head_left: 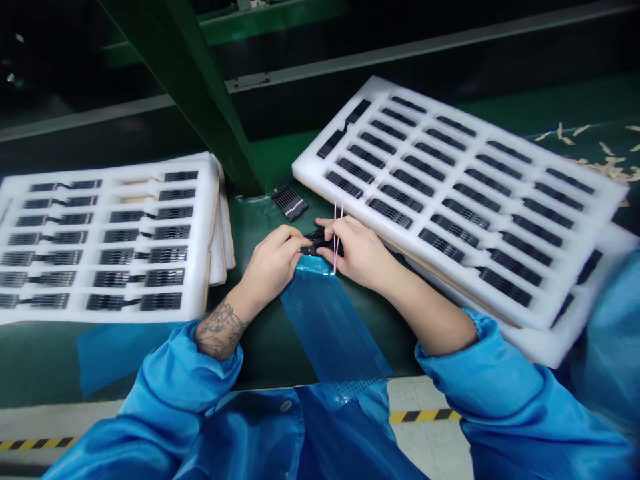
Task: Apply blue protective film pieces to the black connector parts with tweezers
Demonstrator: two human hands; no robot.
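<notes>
Head view: ribbed black strip [316, 241] between bare hands [273, 263] [359, 253]

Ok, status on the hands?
Left hand and right hand pinching a black plastic strip. Blue perforated film just below. Pink band at the right hand. Foam trays either side.

- Blue smock sleeves [160, 393] flashed bright across the frame!
- Blue film [330, 327] was dotted with rows of tiny holes!
- White foam trays [305, 167] carried neat rows of black connector strips [390, 213]!
- A dark floral tattoo [220, 330] wrapped the left forearm [235, 313]!
- Yellow-and-black hazard stripes [425, 416] ran along the floor [430, 453]!
</notes>
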